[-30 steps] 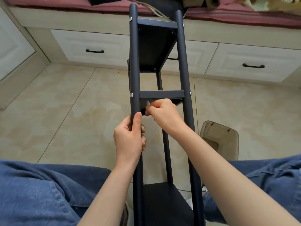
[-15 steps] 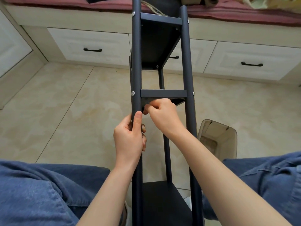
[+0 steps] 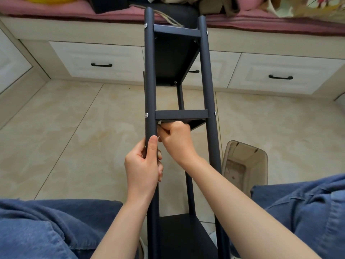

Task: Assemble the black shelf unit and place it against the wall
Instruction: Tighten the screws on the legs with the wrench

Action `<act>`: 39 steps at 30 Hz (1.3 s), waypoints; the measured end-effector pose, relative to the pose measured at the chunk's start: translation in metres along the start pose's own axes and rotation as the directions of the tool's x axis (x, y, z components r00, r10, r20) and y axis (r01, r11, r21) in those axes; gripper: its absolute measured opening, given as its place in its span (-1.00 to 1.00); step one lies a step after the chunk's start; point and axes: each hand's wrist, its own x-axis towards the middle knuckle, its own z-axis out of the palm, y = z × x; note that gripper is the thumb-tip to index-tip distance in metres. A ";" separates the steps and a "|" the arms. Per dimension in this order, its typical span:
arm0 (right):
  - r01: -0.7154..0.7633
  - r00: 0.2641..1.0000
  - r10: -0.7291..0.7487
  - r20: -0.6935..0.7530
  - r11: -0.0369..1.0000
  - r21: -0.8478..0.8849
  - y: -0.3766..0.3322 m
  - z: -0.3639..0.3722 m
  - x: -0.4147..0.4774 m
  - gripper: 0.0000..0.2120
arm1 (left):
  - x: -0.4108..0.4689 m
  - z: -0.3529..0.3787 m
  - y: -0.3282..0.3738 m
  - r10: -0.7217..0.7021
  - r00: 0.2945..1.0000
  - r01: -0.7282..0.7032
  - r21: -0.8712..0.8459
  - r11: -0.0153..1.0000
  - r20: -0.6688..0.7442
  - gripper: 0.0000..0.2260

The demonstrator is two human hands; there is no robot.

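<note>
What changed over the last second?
Right hand edged slightly toward the left pole, working a small silver tool under the middle shelf. Left hand keeps gripping that pole; the shelf unit stays put; nothing released.

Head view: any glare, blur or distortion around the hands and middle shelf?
Head view: soft even light, no glare; left hand on the post and right hand on the tool are sharp; wide-angle bends the drawers at the edges; the middle shelf's underside is shadowed.
</note>
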 end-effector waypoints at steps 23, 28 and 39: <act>-0.081 0.993 0.086 -0.076 0.995 0.062 -0.007 -0.017 -0.022 -0.67 | -0.005 0.006 0.004 0.019 0.999 -0.019 -0.003 1.000 0.036 -0.72; -0.099 0.992 0.104 -0.072 0.993 0.069 -0.011 -0.018 -0.022 -0.66 | -0.006 0.007 0.004 0.012 0.999 -0.011 -0.014 1.000 0.035 -0.73; -0.085 0.995 0.088 -0.049 0.994 0.067 -0.010 -0.021 -0.016 -0.72 | -0.006 0.006 0.003 0.007 0.999 -0.008 0.018 1.000 0.031 -0.70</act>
